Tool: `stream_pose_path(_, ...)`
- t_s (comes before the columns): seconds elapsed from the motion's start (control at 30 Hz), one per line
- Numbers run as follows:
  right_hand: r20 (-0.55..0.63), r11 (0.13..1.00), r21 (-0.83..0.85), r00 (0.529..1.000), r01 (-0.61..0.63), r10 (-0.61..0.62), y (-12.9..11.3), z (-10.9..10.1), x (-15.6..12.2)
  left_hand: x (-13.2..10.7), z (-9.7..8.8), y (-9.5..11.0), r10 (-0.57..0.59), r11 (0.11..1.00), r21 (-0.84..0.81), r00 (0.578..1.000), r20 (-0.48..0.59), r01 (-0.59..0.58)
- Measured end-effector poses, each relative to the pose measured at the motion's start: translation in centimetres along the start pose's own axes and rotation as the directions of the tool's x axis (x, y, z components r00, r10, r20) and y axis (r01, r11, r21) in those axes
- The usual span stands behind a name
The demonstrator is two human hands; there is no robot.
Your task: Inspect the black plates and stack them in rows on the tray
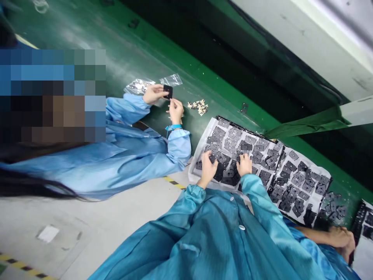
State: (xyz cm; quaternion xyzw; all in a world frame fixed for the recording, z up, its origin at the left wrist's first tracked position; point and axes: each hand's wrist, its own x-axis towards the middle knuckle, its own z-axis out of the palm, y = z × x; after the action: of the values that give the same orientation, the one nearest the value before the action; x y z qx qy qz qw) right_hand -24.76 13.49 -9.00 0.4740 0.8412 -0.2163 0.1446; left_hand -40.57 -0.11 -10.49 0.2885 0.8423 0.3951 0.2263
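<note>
My left hand (pixel 207 169) is over the near left part of a white-lined tray (pixel 201 155), thumb and fingers apart, with small flat black plates (pixel 229 173) under and beside it. No part shows in its grasp. To the right, my right hand (pixel 245 165) reaches down among the same plates. Its fingers are bent and close to the thumb; whatever lies between them is too small to make out. The plates have small holes and lie in loose groups, some overlapping, across the white lining.
A second lined tray (pixel 311 171) of black plates adjoins on the right, with loose plates (pixel 333 206) beyond. At left, a co-worker's hands (pixel 163 99) hold a black plate near small brass-coloured pieces (pixel 199 106) and clear bags (pixel 140 86). Another person's hand (pixel 342 239) is at lower right.
</note>
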Motion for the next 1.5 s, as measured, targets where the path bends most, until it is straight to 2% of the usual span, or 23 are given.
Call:
stream_pose_path(0.1, -0.012, 0.997, 0.059, 0.999, 0.045, -0.044, 0.1, -0.5, -0.2, 0.0, 1.2, 1.0, -0.045, 0.993, -0.112, 0.998, 0.032, 0.048)
stream_pose_path(0.23, -0.087, 0.980, 0.186, 0.995, 0.069, -0.053, 0.1, -2.2, -0.8, 0.2, 2.4, 2.8, 0.018, 0.986, -0.167, 0.994, 0.106, 0.000)
stream_pose_path(0.33, -0.180, 0.955, 0.295, 0.984, 0.044, 0.010, 0.0, -4.8, -2.4, 0.6, 2.2, 5.7, 0.001, 0.940, -0.333, 0.978, 0.210, 0.071)
stream_pose_path(0.4, -0.208, 0.904, 0.424, 0.978, 0.059, 0.034, -0.1, -7.1, -4.3, 0.7, 1.5, 8.4, -0.003, 0.852, -0.491, 0.938, 0.348, 0.184)
stream_pose_path(0.47, -0.174, 0.744, 0.660, 0.985, 0.107, 0.012, -0.3, -9.7, -6.7, 0.5, 0.3, 11.4, 0.054, 0.751, -0.596, 0.872, 0.486, 0.286)
stream_pose_path(0.5, -0.142, 0.620, 0.775, 0.990, 0.119, -0.011, -0.4, -11.0, -7.9, 0.2, -0.3, 12.9, 0.089, 0.714, -0.625, 0.844, 0.529, 0.316)
stream_pose_path(0.57, -0.081, 0.389, 0.917, 0.996, 0.092, -0.044, -0.7, -13.2, -9.9, -0.4, -1.6, 15.7, 0.137, 0.665, -0.661, 0.813, 0.566, 0.348)
stream_pose_path(0.67, -0.064, 0.237, 0.970, 0.998, 0.057, 0.022, -1.5, -15.0, -11.8, -1.7, -3.2, 18.8, 0.162, 0.615, -0.688, 0.792, 0.588, 0.385)
stream_pose_path(0.77, -0.075, 0.138, 0.988, 0.993, 0.061, 0.095, -2.8, -15.5, -12.8, -2.7, -4.3, 20.7, 0.166, 0.655, -0.662, 0.786, 0.596, 0.363)
stream_pose_path(0.83, -0.061, 0.131, 0.990, 0.993, 0.047, 0.098, -3.8, -15.9, -13.6, -2.9, -5.1, 21.7, 0.144, 0.717, -0.615, 0.793, 0.592, 0.329)
stream_pose_path(0.9, -0.068, 0.216, 0.975, 0.993, 0.046, 0.097, -4.6, -16.9, -14.6, -2.8, -6.2, 22.7, 0.113, 0.756, -0.567, 0.788, 0.605, 0.327)
stream_pose_path(0.93, -0.092, 0.271, 0.961, 0.990, 0.060, 0.109, -4.9, -17.7, -15.1, -2.6, -6.9, 23.2, 0.112, 0.766, -0.549, 0.772, 0.626, 0.334)
stream_pose_path(1.0, -0.175, 0.340, 0.934, 0.971, 0.110, 0.165, -5.1, -19.6, -15.9, -2.1, -8.4, 24.3, 0.143, 0.792, -0.501, 0.692, 0.708, 0.348)
stream_pose_path(1.07, -0.233, 0.338, 0.928, 0.952, 0.157, 0.198, -5.2, -21.8, -16.2, -1.7, -10.0, 25.4, 0.186, 0.826, -0.444, 0.575, 0.797, 0.348)
stream_pose_path(1.1, -0.241, 0.336, 0.926, 0.954, 0.171, 0.178, -5.2, -22.7, -16.2, -1.6, -10.6, 25.9, 0.201, 0.840, -0.424, 0.532, 0.822, 0.339)
stream_pose_path(1.13, -0.238, 0.344, 0.922, 0.962, 0.179, 0.136, -5.3, -23.4, -16.2, -1.6, -11.2, 26.4, 0.210, 0.847, -0.422, 0.524, 0.825, 0.324)
stream_pose_path(1.17, -0.230, 0.360, 0.915, 0.969, 0.184, 0.092, -5.5, -24.0, -16.1, -1.6, -11.7, 26.8, 0.221, 0.847, -0.437, 0.547, 0.807, 0.302)
stream_pose_path(1.23, -0.239, 0.385, 0.902, 0.968, 0.195, 0.071, -6.2, -24.5, -16.1, -1.8, -12.4, 27.3, 0.243, 0.824, -0.502, 0.636, 0.732, 0.262)
stream_pose_path(1.33, -0.299, 0.369, 0.904, 0.937, 0.217, 0.180, -7.3, -24.3, -16.3, -2.1, -13.0, 27.7, 0.259, 0.774, -0.590, 0.736, 0.626, 0.229)
stream_pose_path(1.4, -0.323, 0.351, 0.907, 0.919, 0.233, 0.225, -8.0, -24.0, -16.4, -2.1, -13.3, 27.8, 0.262, 0.755, -0.620, 0.770, 0.582, 0.211)
stream_pose_path(1.5, -0.327, 0.331, 0.914, 0.909, 0.235, 0.258, -8.8, -23.8, -16.0, -2.0, -13.8, 27.7, 0.257, 0.737, -0.639, 0.783, 0.566, 0.220)
